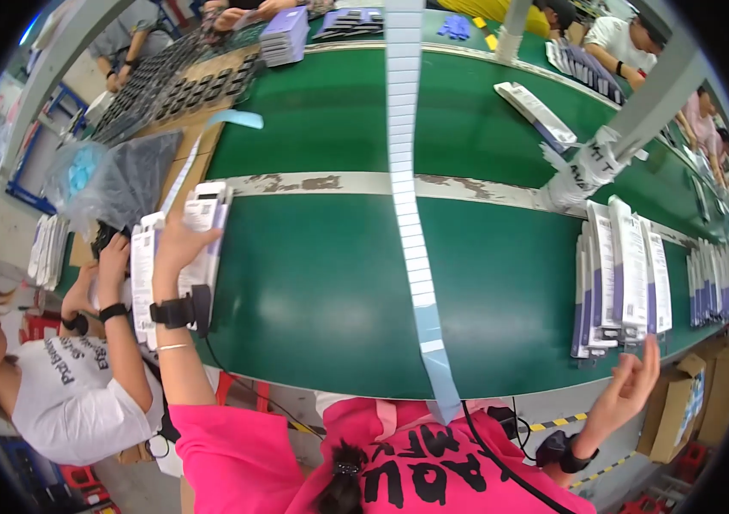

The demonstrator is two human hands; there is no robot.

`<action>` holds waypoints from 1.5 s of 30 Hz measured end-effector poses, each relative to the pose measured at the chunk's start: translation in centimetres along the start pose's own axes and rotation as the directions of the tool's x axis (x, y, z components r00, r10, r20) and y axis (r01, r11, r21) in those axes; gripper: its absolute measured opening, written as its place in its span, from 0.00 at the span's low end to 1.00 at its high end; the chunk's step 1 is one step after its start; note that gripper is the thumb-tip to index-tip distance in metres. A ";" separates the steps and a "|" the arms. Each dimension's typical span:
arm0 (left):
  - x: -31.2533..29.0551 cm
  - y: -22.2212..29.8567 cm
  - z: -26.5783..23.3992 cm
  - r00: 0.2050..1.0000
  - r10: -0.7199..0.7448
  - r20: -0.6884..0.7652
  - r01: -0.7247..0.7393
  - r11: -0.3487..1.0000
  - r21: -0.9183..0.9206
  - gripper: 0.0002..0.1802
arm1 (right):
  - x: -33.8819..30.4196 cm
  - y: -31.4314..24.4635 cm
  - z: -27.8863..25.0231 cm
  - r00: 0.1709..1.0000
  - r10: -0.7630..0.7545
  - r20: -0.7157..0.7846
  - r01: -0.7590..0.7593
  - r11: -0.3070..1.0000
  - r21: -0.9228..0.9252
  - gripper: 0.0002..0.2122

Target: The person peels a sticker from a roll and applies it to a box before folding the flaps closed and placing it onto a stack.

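Observation:
On the left, my left hand [183, 244] lies over a row of white-and-purple boxes [207, 210], its thumb out to the side and its fingers pointing away from me. Whether the fingertips press on a box is hard to see. My right hand [630, 384] is at the table's right front edge, fingers loosely bent and apart, with nothing in it. Just beyond its fingertips stands a bunch of white-and-purple boxes [632, 265], leaning together. A long strip of pale labels [403, 163] hangs down the middle of the view, its lower end light blue.
The green table [321, 283] has a worn metal rail [321, 182] across it. A co-worker's hands [112, 261] work close beside my left arm. A taped post [587, 171] rises at right. Beyond the rail lies one box [535, 114]; cartons [681, 411] stand on the floor.

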State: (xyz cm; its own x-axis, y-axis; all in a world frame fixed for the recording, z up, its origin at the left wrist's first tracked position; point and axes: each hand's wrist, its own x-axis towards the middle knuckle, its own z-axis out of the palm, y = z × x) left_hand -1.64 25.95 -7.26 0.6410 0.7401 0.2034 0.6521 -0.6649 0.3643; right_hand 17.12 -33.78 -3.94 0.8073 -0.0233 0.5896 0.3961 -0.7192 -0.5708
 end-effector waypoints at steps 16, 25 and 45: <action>-15.7 20.2 6.7 0.762 0.311 0.568 0.608 -0.042 -0.792 0.26 | -4.1 -8.9 12.6 0.415 -0.579 0.702 0.213 0.812 0.544 0.14; -14.6 21.9 10.5 0.642 0.426 0.638 0.752 -0.189 -0.631 0.28 | -4.4 -8.0 11.7 0.393 -0.613 0.685 0.222 0.787 0.576 0.17; -14.2 20.6 9.5 0.632 0.365 0.684 0.771 -0.204 -0.604 0.33 | -4.7 -8.2 12.5 0.383 -0.542 0.748 0.124 0.832 0.540 0.12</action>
State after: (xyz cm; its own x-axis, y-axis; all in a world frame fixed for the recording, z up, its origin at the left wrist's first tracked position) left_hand 6.56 0.79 -11.25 0.9200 0.1557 -0.3596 0.1168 0.7670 0.6310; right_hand 15.52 -19.07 -9.23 0.4214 0.9004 0.1082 0.6663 -0.2265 -0.7104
